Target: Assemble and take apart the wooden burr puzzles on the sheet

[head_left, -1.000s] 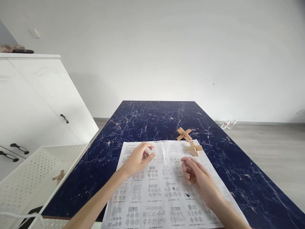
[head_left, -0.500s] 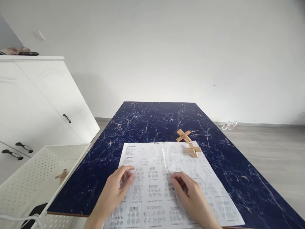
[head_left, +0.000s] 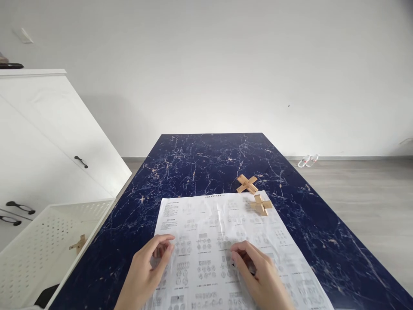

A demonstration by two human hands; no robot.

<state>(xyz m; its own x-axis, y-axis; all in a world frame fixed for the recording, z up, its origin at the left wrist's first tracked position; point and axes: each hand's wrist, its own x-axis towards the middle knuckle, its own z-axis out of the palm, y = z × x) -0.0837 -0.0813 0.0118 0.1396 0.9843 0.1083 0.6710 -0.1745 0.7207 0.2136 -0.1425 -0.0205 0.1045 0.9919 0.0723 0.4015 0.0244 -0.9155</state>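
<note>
A large white printed sheet (head_left: 206,241) with rows of small diagrams lies on the blue marbled table. My left hand (head_left: 150,267) rests at the sheet's left edge, fingers loosely curved and thumb a little apart from the index finger, with nothing visible in it. Over the right half of the sheet is my right hand (head_left: 260,271), its fingers loosely bent and the inner side in shadow; I see no object held there. Beyond it, a notched wooden cross piece (head_left: 262,205) sits on the sheet's top right corner. Another wooden cross piece (head_left: 247,184) lies just behind, on the tabletop.
The blue table (head_left: 209,159) reaches toward a pale wall. To its left, a white perforated basket (head_left: 48,241) holds another wooden cross piece (head_left: 78,244), beside a white cabinet (head_left: 54,137). Two clear bottles (head_left: 308,161) are on the floor at right.
The view has shifted slightly, so the sheet and both hands appear lower. My left hand also appears further left. The wooden pieces keep their places.
</note>
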